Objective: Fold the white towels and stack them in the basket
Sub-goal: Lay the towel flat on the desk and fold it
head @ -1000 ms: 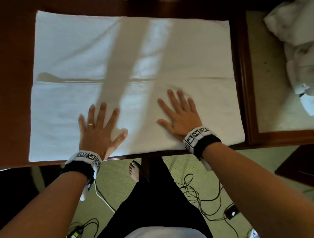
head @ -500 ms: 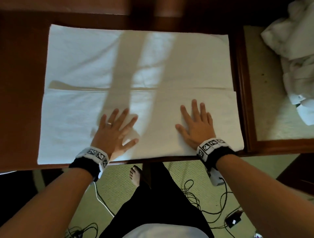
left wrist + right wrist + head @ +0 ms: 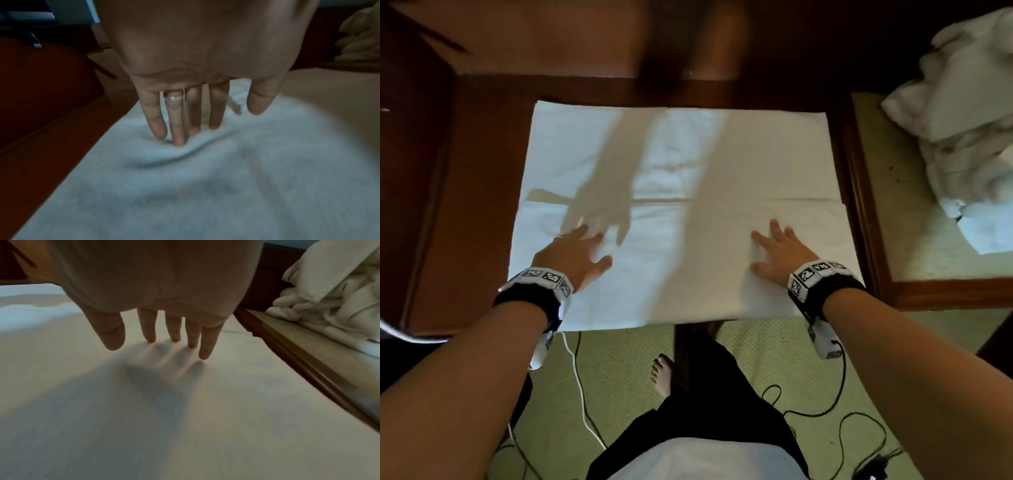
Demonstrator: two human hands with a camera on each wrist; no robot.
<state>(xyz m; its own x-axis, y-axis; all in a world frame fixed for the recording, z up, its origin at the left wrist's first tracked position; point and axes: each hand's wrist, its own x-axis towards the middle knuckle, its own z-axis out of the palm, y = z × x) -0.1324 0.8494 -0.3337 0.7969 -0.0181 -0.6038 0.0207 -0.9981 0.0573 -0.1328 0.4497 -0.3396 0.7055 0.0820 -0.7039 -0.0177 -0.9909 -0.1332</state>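
Our left hand [image 3: 571,255] lies on the near flap of the white towel [image 3: 688,164] with fingers straight and spread, grasping nothing; a second ago it sat nearer the middle of the cloth, and it has since slid out toward the towel's left side. In the left wrist view its fingertips [image 3: 179,142] press into the pile and push a small ripple [image 3: 164,160] ahead of them. Our right hand [image 3: 780,253] is likewise released and flat, fingers extended, and it has drifted out toward the right side; in the right wrist view its fingertips [image 3: 204,356] just meet the cloth, which lies smooth there.

We read this as the smoothing stroke after the first fold: the near flap is doubled over and its edge [image 3: 722,200] runs across the towel's middle, with the hands sweeping apart to flatten it. The ripple at the left suggests that side is not yet flat.

The towel lies spread on the dark wooden worktop [image 3: 465,205], its near edge at the worktop's front. A heap of unfolded white towels [image 3: 962,113] waits on the lighter surface [image 3: 893,205] to the right. No basket shows in any view, so stacking seems some way off
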